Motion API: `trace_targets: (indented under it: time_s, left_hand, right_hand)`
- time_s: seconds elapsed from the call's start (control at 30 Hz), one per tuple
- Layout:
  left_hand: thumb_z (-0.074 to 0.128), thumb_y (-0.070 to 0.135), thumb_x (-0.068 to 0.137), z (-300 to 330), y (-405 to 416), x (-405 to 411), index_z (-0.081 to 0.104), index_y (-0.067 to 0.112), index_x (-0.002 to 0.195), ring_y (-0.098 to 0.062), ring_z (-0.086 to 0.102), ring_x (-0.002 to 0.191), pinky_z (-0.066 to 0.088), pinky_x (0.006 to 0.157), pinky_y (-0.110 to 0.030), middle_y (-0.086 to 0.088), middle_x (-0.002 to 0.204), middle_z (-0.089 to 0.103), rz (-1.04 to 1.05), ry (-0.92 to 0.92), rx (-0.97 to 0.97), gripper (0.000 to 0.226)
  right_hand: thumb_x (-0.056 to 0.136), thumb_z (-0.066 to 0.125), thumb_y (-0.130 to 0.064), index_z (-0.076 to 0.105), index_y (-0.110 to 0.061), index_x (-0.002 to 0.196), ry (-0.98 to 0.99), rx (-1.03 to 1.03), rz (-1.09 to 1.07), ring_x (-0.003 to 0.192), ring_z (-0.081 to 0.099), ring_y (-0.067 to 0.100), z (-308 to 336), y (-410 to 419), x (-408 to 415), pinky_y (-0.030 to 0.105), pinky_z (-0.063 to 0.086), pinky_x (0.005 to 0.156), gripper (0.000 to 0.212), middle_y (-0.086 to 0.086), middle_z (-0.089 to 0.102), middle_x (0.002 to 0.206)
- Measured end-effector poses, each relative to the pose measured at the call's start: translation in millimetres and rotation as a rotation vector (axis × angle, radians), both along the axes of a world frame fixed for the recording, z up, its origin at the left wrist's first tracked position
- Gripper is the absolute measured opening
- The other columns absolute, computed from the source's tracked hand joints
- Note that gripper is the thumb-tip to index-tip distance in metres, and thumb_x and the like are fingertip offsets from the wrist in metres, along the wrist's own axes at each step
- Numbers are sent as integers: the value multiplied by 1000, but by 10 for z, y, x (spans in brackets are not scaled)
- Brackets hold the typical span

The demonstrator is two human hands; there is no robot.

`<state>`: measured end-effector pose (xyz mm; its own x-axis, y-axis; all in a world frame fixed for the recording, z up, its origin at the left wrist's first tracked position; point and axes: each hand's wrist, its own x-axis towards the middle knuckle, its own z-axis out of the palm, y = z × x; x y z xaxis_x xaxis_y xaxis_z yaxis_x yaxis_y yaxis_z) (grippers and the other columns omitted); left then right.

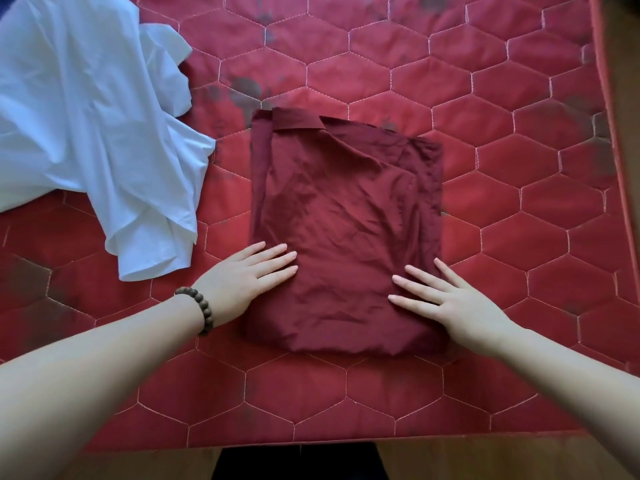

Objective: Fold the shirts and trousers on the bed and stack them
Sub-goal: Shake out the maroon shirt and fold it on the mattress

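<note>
A loose white shirt [86,133] sprawls unfolded at the bed's [485,133] left; beside it my left hand [249,275] and right hand [446,299] press flat, fingers straight, on the folded maroon shirt [346,220] at centre. Thin, limp, light cloth, I judge: best lifted from underneath at both side edges.

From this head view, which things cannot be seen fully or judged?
- White garment: cut off by the left and top edges; shirt or trousers cannot be told.
- Dark red shirt: its folds hide sleeves and front.
- Fabric under left hand and right hand: covered.
- Bed: the frame hides its far end.
</note>
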<state>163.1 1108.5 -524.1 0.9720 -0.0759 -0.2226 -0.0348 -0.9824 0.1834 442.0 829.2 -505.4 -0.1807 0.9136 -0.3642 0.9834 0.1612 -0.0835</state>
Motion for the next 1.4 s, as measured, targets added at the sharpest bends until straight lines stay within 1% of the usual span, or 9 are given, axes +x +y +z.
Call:
trace_targets:
  time_s: [0.13,0.23,0.3,0.43,0.9,1.03,1.13,1.27,1.4]
  left_hand:
    - [44,-15,70,121,19,62,60,21,130,-14,36,139,18,115,-22,6,143,48,381,98,-558,72]
    - [59,21,77,300,258,308,70,21,91,-2,61,82,51,76,-27,8,83,70,684,-12,-941,18]
    - [62,34,69,297,456,492,70,21,85,-1,55,70,48,64,-25,9,72,66,858,-110,-1036,22]
    - [73,32,82,2,449,720,74,23,94,-17,67,94,52,92,-42,0,96,73,1334,-174,-1239,15]
    - [54,25,97,146,-117,581,64,31,86,12,60,80,42,71,-8,20,82,68,1325,-322,-872,16]
    - [54,28,97,159,24,769,59,12,78,-11,54,66,43,66,-25,-1,72,64,1390,-477,-757,25]
    - [47,22,99,38,114,858,43,1,73,-28,43,63,30,62,-36,-13,65,49,1425,-366,-641,34]
    - [43,26,100,-43,103,902,37,8,72,-36,45,62,23,59,-35,-8,59,46,1489,-297,-487,34]
    - [49,32,95,74,68,931,53,12,104,-38,59,89,37,68,-38,-12,92,61,1552,-257,-139,22]
  right_hand:
    - [67,55,16,51,-32,134,537,-177,-333,138,26,-6,219,176,54,20,2,118,83,-17,42,143]
    - [74,62,7,71,-43,93,913,-106,-794,87,60,-12,373,480,182,19,49,89,54,-19,71,93]
    - [85,72,-21,72,-28,85,986,65,-1064,74,59,1,302,732,295,30,52,70,7,-6,71,79]
    - [89,65,-37,68,-21,95,989,154,-1428,83,63,1,-54,981,325,15,47,70,18,-8,72,97]
    - [94,61,-21,61,-24,114,786,419,-1390,95,59,-2,-64,706,23,2,37,78,20,-29,61,99]
    - [94,57,-30,57,-20,122,688,582,-1408,92,55,-5,-57,927,69,5,36,78,29,-22,63,101]
    - [96,55,-27,57,-11,116,619,421,-1499,99,61,25,-194,1009,99,26,37,77,25,6,69,105]
    - [97,53,-32,53,-10,101,529,379,-1531,84,59,34,-240,1051,68,31,32,66,23,4,62,82]
    - [92,54,-49,46,-10,116,283,325,-1612,97,57,38,-119,1071,22,39,40,74,46,12,60,100]
